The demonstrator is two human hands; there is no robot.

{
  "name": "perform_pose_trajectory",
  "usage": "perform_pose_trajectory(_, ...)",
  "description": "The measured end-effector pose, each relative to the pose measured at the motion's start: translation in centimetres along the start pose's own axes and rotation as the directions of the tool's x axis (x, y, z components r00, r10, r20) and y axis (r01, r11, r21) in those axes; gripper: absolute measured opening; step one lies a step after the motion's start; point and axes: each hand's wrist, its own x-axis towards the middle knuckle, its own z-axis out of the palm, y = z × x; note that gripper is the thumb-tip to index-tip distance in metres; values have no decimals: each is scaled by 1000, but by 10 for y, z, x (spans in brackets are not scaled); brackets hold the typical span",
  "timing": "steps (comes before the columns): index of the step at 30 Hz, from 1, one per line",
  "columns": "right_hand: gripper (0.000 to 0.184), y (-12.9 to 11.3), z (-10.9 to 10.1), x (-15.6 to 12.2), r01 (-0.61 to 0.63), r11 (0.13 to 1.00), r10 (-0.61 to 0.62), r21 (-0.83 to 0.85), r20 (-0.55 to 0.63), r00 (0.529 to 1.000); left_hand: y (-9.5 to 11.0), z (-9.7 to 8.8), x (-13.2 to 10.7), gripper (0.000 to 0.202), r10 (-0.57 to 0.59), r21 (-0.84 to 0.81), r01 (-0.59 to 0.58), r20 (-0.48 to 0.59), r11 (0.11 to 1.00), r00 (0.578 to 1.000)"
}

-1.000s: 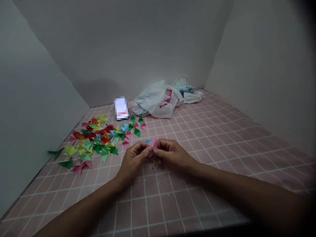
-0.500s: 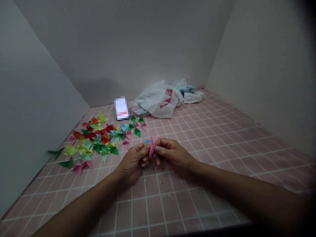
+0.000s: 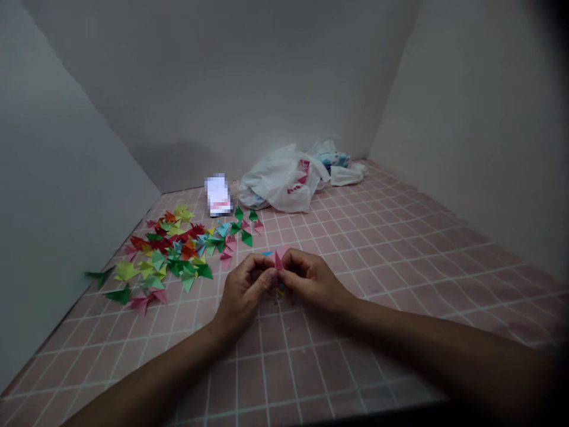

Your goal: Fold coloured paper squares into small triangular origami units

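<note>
A small pink folded paper [image 3: 278,260] is pinched between my two hands, its pointed tip facing up. My left hand [image 3: 247,289] grips its left side with thumb and curled fingers. On the other side my right hand [image 3: 310,274] closes on it, the thumb tip close to the left thumb. The lower part of the paper is hidden by the thumbs. A bit of blue paper [image 3: 267,254] shows just behind the left fingers. Something small and yellow [image 3: 280,292] lies below the thumbs, too small to make out.
Many-coloured folded paper birds [image 3: 178,249] lie spread over the left of the pink tiled surface [image 3: 377,249]. A phone with a lit, blurred screen [image 3: 219,194] stands behind them. White plastic bags [image 3: 284,181] rest against the back wall. Pale walls enclose the sides.
Both thumbs have come together low on the pink paper, and its tip now points upward between them. My left hand has turned, with its fingers curling behind the paper.
</note>
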Motion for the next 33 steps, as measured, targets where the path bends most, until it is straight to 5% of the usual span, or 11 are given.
perform_pose_trajectory(11, 9, 0, -1, 1, 87, 995, -88, 41, 23, 996, 4, 3, 0, 11, 80, 116, -74, -48, 991, 996)
perform_pose_trajectory(18, 3, -1, 0, -1, 114, 987, -117, 112, 26, 993, 10, 3, -1, 10, 4, 2, -4, -44, 1000, 999)
perform_pose_trajectory(28, 17, -1, -8, 2, 312, 927, -311, -207, 38, 950, 6, -1, 2, 14, -11, -143, 4, -43, 990, 999)
perform_pose_trajectory(33, 10, -3, -6, -2, 354, 915, -344, -194, 85, 935, 6, 0, 2, 14, 81, -8, -82, -116, 997, 990)
